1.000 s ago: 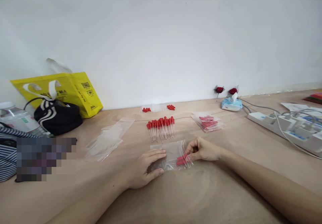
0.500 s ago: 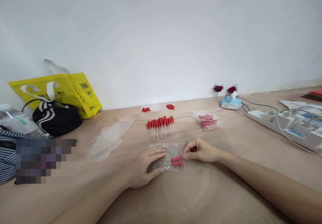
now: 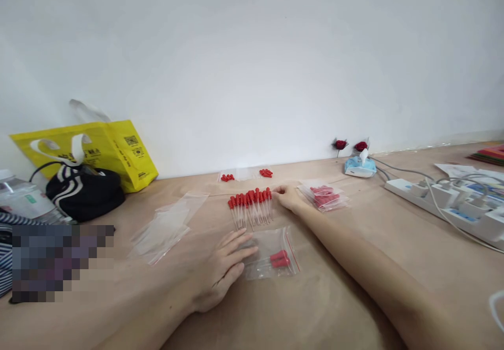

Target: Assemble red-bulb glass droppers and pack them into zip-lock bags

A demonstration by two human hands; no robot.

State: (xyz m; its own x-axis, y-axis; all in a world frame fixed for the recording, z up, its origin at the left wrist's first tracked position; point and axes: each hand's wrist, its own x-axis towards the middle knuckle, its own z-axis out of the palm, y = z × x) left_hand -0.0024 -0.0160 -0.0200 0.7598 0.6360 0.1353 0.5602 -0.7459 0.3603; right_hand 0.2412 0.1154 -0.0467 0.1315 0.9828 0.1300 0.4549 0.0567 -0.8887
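Observation:
My left hand (image 3: 222, 274) lies with its fingers spread over the left part of a clear zip bag (image 3: 262, 271). Inside the bag are droppers with red bulbs (image 3: 280, 259), their bulbs toward the zip on the right. My right hand (image 3: 290, 198) reaches to the right end of a row of clear droppers with red bulbs (image 3: 252, 199), just beyond the bag. Its thumb and fingers come together at the endmost red bulb, partly hidden by the hand. Right of that hand lies a stack of filled zip bags (image 3: 325, 198) with red bulbs showing.
Flat zip bags (image 3: 165, 229) lie fanned out on the left. Small red pieces (image 3: 266, 172) rest on clear plastic by the wall. A yellow bag (image 3: 134, 156) and black pouch (image 3: 86, 192) stand far left. Tissues (image 3: 360, 166) and a corded power strip (image 3: 452, 203) are at right.
My right hand has left the zip edge of the bag and moved away from me to the dropper row. My left hand stays on the bag, its fingers more spread.

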